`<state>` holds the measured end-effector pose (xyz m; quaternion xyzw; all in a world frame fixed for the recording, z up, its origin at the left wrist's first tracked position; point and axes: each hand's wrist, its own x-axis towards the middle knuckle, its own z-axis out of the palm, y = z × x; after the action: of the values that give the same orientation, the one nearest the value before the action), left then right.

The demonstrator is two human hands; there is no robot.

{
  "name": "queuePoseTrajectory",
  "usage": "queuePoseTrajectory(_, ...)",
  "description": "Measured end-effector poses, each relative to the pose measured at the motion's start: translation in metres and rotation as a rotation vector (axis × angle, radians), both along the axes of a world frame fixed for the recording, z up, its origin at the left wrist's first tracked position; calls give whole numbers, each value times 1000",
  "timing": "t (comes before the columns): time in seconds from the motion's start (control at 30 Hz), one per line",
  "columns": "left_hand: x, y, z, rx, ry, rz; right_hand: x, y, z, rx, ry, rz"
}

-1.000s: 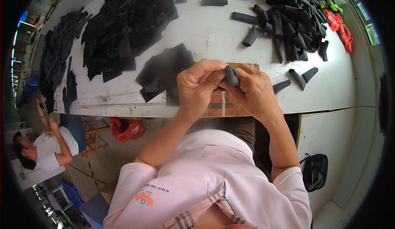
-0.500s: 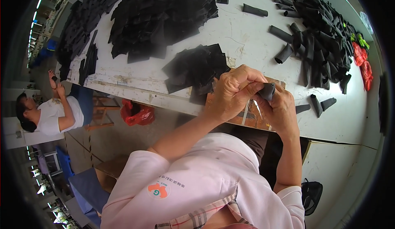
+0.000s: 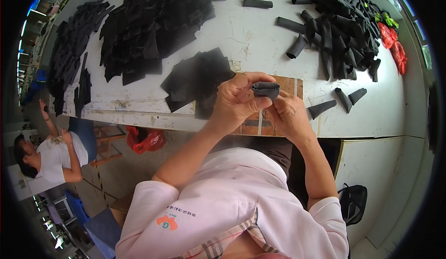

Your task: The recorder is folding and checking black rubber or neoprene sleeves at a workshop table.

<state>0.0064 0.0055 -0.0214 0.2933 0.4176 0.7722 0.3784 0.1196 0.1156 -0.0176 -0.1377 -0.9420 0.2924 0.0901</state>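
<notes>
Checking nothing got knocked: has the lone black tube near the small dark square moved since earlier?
No: the lone black tube shows no clear shift, lying beyond the brown board on the white table as before.

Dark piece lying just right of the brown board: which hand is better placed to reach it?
Probably the right hand: it sits nearer that dark piece, while the left hand is farther, pinching the rolled tube.

Matt cloth-like roll (image 3: 265,90), scuffed tabletop (image 3: 265,43), glossy plastic bag (image 3: 146,140)
</notes>
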Motion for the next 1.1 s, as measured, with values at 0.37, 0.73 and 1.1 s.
queuePoseTrajectory(0.37,-3,15,11,-233,716,-2,2,-1,-17,-255,275,-42)
queuePoseTrajectory(0.73,8,14,25,-93,548,94,1,3,-14,-188,291,-12)
queuePoseTrajectory(1.1,4,0,3,127,-54,234,-5,4,-13,29,194,32)
